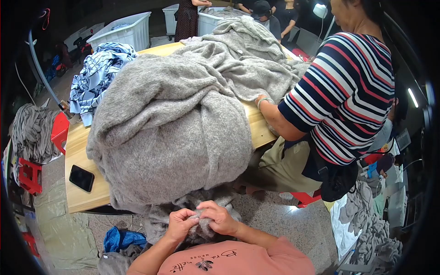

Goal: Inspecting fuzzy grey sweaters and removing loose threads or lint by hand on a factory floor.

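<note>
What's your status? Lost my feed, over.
Left hand and right hand both pinching grey knit. Big grey pile on table ahead. Co-worker's arm on pile's right side.

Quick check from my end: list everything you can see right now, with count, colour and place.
grey knitted garments: a big heap, grey, covering most of the table
wooden table: one, light wood, centre
phone: one, black, on the table's near left corner
striped cloth: a pile, blue and white, far left of the table
bins: at least two, white, behind the table
stools: red, on the floor at left
blue cloth: one piece, on the floor by the left forearm
co-worker: one, in a striped top, right of the table, arm on the heap
left hand: pinching grey knit at the lower edge
right hand: pinching the same grey knit
</note>
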Demonstrator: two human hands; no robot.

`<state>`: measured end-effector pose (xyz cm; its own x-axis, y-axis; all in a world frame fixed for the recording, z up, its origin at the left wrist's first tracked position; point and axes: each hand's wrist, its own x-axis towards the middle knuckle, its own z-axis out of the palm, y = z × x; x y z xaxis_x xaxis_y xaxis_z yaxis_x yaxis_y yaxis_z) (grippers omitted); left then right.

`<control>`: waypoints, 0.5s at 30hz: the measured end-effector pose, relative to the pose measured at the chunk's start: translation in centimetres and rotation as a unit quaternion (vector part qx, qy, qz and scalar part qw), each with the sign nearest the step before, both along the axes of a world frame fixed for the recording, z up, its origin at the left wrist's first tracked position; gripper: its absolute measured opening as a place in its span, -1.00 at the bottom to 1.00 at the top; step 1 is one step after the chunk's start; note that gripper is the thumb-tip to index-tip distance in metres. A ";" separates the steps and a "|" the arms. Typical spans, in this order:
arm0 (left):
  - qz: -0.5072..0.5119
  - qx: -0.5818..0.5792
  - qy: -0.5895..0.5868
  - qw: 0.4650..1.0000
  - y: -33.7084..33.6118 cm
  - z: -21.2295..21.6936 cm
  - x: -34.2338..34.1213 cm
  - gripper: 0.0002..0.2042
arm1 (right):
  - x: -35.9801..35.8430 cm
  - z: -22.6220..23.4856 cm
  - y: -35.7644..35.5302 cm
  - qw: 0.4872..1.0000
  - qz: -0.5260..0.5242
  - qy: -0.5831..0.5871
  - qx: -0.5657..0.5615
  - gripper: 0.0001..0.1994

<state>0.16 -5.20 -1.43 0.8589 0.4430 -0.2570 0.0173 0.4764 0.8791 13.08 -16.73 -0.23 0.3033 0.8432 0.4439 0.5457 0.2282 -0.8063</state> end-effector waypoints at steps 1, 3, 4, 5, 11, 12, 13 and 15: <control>-0.004 0.023 0.007 1.000 -0.1 0.3 -0.2 -0.93 | -0.1 0.3 -0.1 1.000 -0.006 0.021 0.022 -0.70; -0.009 0.040 0.017 0.999 -0.5 0.5 -0.5 -0.93 | -0.5 0.3 -0.7 0.992 0.020 0.112 -0.052 -0.68; -0.002 0.058 0.010 0.998 -0.7 0.6 -0.7 -0.94 | -0.5 1.0 -0.7 0.987 0.037 0.124 -0.096 -0.68; 0.004 0.077 0.003 0.997 -0.8 0.6 -0.7 -0.95 | -0.3 1.3 -0.7 0.979 0.053 0.137 -0.139 -0.69; 0.003 0.361 0.057 0.931 0.2 1.3 0.1 -0.93 | 1.7 0.2 0.3 0.974 0.098 0.127 -0.163 -0.73; 0.005 0.358 0.043 0.933 0.1 2.2 0.2 -0.94 | 1.8 0.5 0.2 0.964 0.100 0.176 -0.175 -0.76; 0.013 0.359 0.028 0.933 0.1 2.8 0.6 -0.94 | 1.9 1.0 0.3 0.953 0.087 0.222 -0.185 -0.78; 0.013 0.380 0.009 0.925 0.1 2.9 0.8 -0.92 | 2.0 1.6 0.3 0.959 0.072 0.200 -0.188 -0.79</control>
